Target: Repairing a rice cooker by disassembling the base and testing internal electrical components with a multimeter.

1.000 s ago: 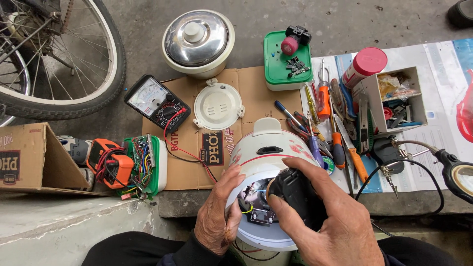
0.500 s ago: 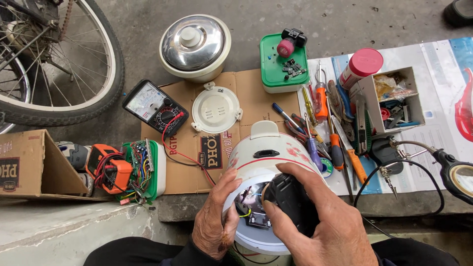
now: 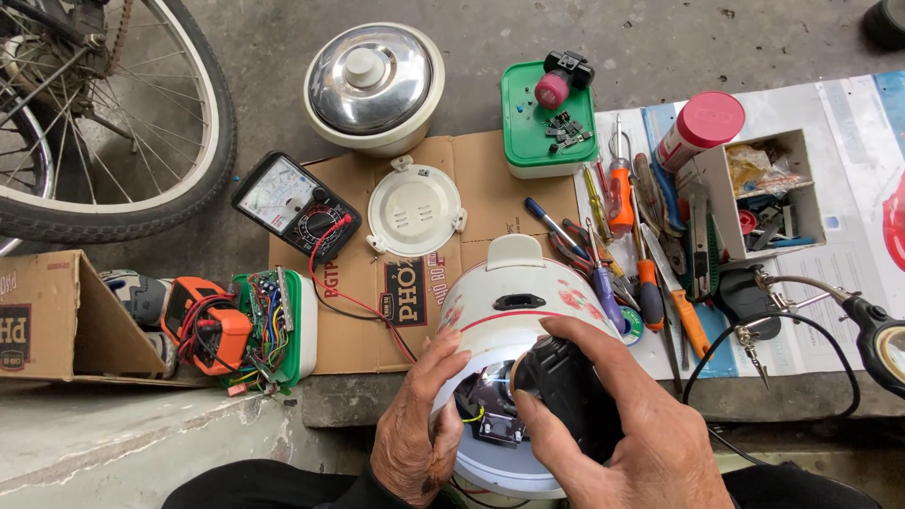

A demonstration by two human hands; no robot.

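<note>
left hand: fingers curled on the white cooker, which stands at the near edge of the cardboard sheet | right hand: fingers wrapped round a black tool pressed into its open side | risk: tool may slip onto the little wires; cooker may tip off the ledge

Multimeter and round plate on cardboard, lidded pot behind, tools to the right
</note>
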